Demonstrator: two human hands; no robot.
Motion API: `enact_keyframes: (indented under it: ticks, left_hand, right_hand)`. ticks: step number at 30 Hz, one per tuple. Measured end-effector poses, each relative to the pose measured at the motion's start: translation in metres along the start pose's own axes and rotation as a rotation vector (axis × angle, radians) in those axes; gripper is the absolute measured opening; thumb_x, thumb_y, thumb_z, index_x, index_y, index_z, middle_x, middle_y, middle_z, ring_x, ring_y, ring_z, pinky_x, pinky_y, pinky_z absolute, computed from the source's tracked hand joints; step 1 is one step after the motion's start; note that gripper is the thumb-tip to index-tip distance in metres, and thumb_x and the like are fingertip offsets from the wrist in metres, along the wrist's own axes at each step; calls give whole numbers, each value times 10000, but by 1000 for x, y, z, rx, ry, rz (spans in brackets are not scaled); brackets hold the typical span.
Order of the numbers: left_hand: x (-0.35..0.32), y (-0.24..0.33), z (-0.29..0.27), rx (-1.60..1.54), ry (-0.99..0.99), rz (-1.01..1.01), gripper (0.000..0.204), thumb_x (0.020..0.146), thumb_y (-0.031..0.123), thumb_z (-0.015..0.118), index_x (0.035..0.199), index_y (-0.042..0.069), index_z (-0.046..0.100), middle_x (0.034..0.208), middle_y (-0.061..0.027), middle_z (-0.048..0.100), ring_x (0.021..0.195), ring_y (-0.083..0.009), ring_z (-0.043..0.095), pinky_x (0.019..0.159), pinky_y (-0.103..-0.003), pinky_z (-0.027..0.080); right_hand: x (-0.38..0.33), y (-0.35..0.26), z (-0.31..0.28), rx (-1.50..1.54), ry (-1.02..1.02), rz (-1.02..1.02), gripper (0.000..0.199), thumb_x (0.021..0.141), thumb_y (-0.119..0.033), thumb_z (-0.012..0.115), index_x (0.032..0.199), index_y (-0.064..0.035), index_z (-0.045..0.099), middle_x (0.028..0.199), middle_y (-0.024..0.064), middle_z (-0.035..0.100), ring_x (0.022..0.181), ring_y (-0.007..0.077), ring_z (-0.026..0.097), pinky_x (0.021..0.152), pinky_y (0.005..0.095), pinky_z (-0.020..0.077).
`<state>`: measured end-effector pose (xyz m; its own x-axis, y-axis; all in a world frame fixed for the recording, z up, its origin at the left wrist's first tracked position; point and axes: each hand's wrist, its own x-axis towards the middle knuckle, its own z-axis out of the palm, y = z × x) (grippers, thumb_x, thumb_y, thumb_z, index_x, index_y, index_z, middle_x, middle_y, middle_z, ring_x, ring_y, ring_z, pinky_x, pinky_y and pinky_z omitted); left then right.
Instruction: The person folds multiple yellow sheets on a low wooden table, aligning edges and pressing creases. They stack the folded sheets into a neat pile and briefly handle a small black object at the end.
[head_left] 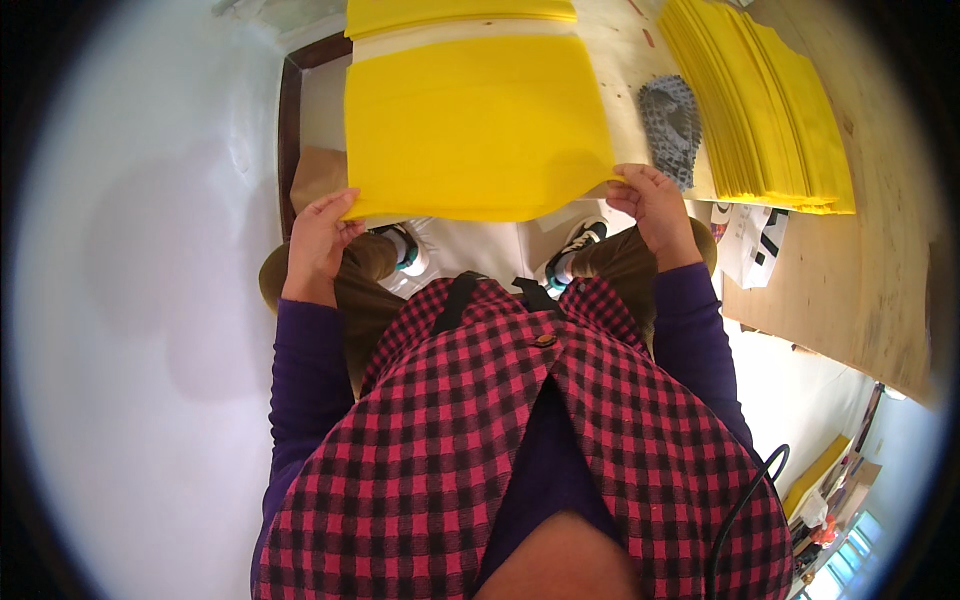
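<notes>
Two corners pinched: our left hand (322, 235) grips flat yellow rectangular cloth-like sheet (480, 130) near-left, our right hand (655, 210) near-right. Sheet's ahead of us over pale wooden tabletop (622, 60), long axis roughly sideways, both hands about equally close.

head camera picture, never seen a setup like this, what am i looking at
There's no robot, just a person's bare hands. The picture comes from a wide fisheye camera worn on the head, looking down, so edges bend; the checked top is the wearer's own. The left hand and right hand each pinch a near corner of a yellow cloth. On the wooden table to the right sit a yellow stack and a knobbly grey thing.
</notes>
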<state>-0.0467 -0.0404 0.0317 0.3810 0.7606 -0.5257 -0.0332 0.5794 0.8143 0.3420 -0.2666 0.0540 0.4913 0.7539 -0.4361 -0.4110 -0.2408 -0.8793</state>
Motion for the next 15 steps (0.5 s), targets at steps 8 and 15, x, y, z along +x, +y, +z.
enact_keyframes:
  ticks: [8,15]
  left_hand:
    - [46,26,7,-402,42,-49,351,945,183,558,1184,-65,494,1125,-208,550,1011,-324,589,879,-370,533]
    - [58,29,20,-496,82,-48,394,953,149,531,1240,-99,423,1230,-293,499,1147,-391,533,986,-428,480]
  right_hand:
    - [46,-31,10,293,-41,-4,285,973,-160,481,1091,92,539,1042,203,618,993,287,637,870,349,544]
    - [81,-20,19,369,-37,42,319,974,-162,498,1178,83,473,1152,223,561,1096,300,582,932,374,507]
